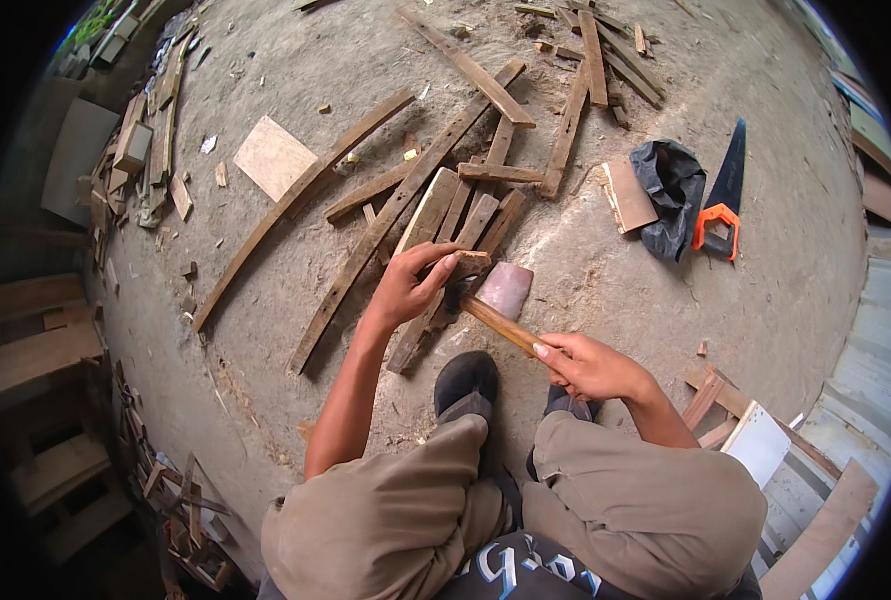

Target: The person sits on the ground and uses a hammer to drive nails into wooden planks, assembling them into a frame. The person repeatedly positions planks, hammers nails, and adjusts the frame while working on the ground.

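Left hand (410, 288): While the right hand (587, 368) is gripping elsewhere, this one is holding a wooden block (474, 262) at its fingertips.
Hammer (503, 323): The right hand is clasping its wooden handle; its dark head is sitting beside the left hand.
Pinkish slab (507, 288): lying just right of the left hand.
Handsaw (729, 172): lying well beyond the right hand.

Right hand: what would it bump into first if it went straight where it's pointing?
Apart from the brown wooden-handled hammer it holds, the bare right hand would probably meet the bare left hand first, though depth is unclear.
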